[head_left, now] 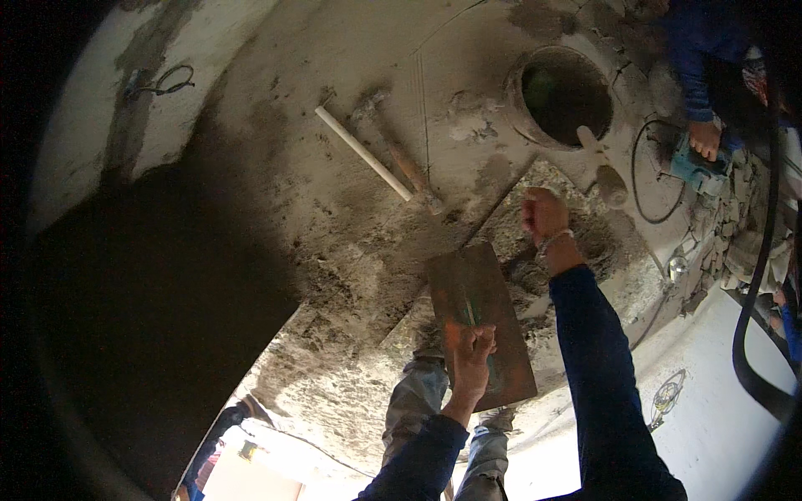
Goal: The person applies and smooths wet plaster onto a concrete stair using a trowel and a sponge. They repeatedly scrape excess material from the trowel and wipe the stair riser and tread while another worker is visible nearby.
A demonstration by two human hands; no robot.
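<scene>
My left hand (473, 355) is closed on a plasterer's float (501, 334), a long brown rectangular plate with orange smears. The float is held flat above the floor, in front of my legs. Just beyond its upper right side, my right hand (545, 213) is curled closed over a patch of wet-looking mortar (597, 242). Whatever those fingers may hold is hidden. Past this hand lies a pale tool with a narrow end and a rounded body (611, 179), its narrow end at the rim of a round bucket (518, 108).
On the dusty floor lie a hammer (405, 163) and a pale stick (363, 153). At right, another person's hand (704, 140) grips a teal power tool (697, 171) with a black cord. Broken rubble (731, 217) lies nearby. A dark hose (756, 292) hangs at the right edge.
</scene>
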